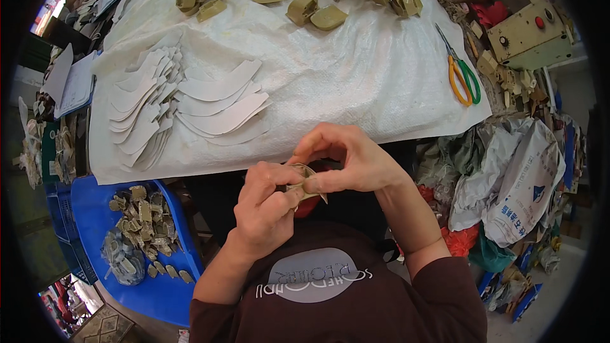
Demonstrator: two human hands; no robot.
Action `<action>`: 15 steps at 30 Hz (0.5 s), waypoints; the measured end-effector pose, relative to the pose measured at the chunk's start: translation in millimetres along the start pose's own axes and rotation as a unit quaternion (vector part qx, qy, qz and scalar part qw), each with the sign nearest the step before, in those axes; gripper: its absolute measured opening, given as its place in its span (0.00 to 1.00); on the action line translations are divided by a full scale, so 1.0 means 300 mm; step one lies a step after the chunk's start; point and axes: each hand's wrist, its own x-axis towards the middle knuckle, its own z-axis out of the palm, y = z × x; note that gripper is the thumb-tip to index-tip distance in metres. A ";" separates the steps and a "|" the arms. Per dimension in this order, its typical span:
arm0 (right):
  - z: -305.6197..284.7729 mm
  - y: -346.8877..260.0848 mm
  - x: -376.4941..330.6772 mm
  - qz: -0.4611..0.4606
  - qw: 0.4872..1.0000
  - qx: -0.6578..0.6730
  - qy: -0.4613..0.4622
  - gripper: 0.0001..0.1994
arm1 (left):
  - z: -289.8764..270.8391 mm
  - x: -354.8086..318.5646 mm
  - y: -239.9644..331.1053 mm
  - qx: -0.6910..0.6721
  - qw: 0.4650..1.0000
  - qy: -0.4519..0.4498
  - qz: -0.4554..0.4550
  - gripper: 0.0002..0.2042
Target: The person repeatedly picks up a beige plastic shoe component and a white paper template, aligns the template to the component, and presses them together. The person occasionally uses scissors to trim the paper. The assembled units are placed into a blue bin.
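Observation:
Over my lap, just off the table's near edge, both hands hold one small olive-beige moulded piece. My left hand grips its left side with bent fingers. My right hand pinches the other side, thumb laid across it. A pale pointed edge sticks out under the right thumb; the fingers hide most of the rest. Curved white strips lie fanned in overlapping stacks on the white sheet, left of my hands. At the far side is a heap of olive hollow moulded pieces.
Scissors with orange and green handles lie on the sheet at the right. Lower left, a blue plastic stool or tray carries several similar pieces and a clear bag. Plastic sacks crowd the right; a metal control box stands far right.

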 end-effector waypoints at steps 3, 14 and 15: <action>0.021 -0.015 0.003 0.016 0.998 -0.035 0.044 0.20 | 0.006 -0.003 -0.005 -0.012 0.998 0.029 -0.048 0.09; 0.077 0.051 0.007 -0.243 0.933 -0.219 0.147 0.07 | 0.051 -0.003 0.023 -0.270 0.911 0.174 -0.259 0.07; 0.086 0.050 0.010 -0.259 0.911 -0.270 0.173 0.06 | 0.051 -0.003 0.024 -0.272 0.908 0.170 -0.270 0.07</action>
